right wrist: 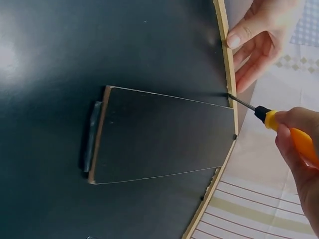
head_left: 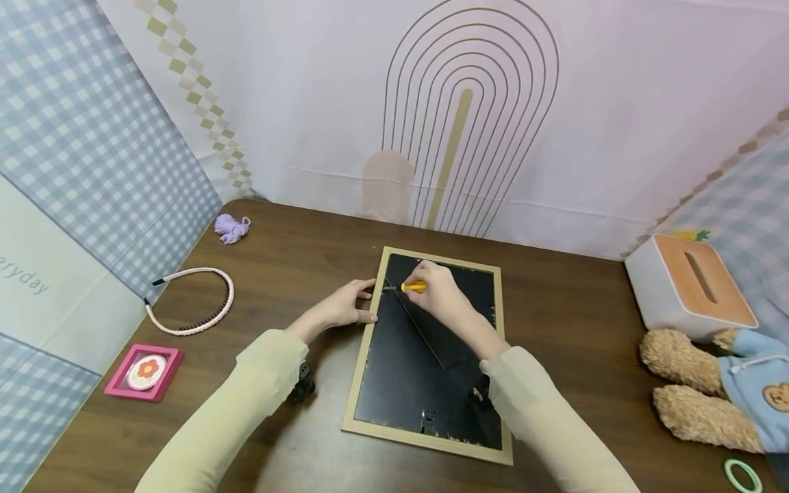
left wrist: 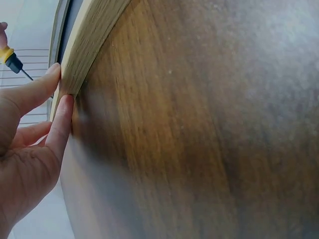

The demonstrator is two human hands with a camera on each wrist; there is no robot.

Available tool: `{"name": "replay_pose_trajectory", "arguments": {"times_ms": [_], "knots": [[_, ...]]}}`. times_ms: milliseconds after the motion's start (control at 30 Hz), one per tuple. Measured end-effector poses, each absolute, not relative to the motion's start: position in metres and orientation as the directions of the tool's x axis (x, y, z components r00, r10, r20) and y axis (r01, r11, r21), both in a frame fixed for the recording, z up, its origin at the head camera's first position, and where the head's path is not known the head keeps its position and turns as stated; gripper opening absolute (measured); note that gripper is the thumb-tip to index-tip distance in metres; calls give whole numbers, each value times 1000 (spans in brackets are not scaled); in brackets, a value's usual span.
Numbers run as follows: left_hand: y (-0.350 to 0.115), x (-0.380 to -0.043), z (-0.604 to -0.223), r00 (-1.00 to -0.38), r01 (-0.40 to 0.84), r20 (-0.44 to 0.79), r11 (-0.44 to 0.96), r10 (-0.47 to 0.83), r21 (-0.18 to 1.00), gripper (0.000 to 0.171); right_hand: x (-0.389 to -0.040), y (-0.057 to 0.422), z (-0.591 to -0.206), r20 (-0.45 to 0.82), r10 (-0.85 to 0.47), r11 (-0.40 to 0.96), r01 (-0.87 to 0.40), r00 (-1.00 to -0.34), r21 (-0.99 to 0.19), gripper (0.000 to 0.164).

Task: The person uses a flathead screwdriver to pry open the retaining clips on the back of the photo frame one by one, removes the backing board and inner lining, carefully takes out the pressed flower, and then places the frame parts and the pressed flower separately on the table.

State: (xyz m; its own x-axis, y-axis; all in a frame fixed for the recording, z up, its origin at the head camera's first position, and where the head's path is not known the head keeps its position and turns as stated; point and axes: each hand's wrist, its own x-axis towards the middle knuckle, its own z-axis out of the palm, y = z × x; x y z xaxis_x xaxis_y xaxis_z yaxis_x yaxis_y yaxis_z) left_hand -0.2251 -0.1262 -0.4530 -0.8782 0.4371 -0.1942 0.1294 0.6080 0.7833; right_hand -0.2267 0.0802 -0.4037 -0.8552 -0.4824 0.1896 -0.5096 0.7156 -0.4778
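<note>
A picture frame (head_left: pixel 361 370) with a light wood border lies face down, its black backing board (head_left: pixel 394 390) up. My left hand (head_left: pixel 345 303) touches the border's left side near the far corner, thumb and fingertips spread along the edge. In the left wrist view, the left fingertips (left wrist: pixel 66 102) press against the wood. My right hand (head_left: pixel 439 291) grips a screwdriver (head_left: pixel 414 286) by its yellow-orange handle. The thin shaft (right wrist: pixel 244 103) reaches the border's inner edge close to the left hand. A hinged stand leg (right wrist: pixel 164 134) lies flat against the backing board.
On the left are purple yarn (head_left: pixel 231 228), a headband (head_left: pixel 227 294) and a pink square box (head_left: pixel 166 373). At the right stand a tissue box (head_left: pixel 653 294) and a teddy bear (head_left: pixel 703 418), with a green ring (head_left: pixel 729 469) in front. A fabric backdrop (head_left: pixel 308 103) borders the far side.
</note>
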Motion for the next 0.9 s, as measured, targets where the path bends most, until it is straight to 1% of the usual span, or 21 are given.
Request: {"name": "replay_pose_trajectory", "arguments": {"times_ms": [100,267,567,733,900], "knots": [[-124,-226,-452,-876,136,-195,612,442,779,76,-229,84,-403,184,-464,708,-488,-866,-510,11],[-125,-226,-454,-877,124,-199,608,436,785,76,-237,86,-403,129,-440,698,-429,-889,-574,12],[-127,-221,-459,-877,113,-188,570,442,814,74,-254,83,-400,-21,-442,715,-338,-897,-613,14],[-126,-223,-458,-878,122,-182,573,443,810,74,-258,97,-401,-29,-440,673,-308,-898,-673,12],[-127,-223,-459,-875,112,-193,575,444,810,74,-264,111,-412,-18,-492,599,-323,-870,-732,13]]}}
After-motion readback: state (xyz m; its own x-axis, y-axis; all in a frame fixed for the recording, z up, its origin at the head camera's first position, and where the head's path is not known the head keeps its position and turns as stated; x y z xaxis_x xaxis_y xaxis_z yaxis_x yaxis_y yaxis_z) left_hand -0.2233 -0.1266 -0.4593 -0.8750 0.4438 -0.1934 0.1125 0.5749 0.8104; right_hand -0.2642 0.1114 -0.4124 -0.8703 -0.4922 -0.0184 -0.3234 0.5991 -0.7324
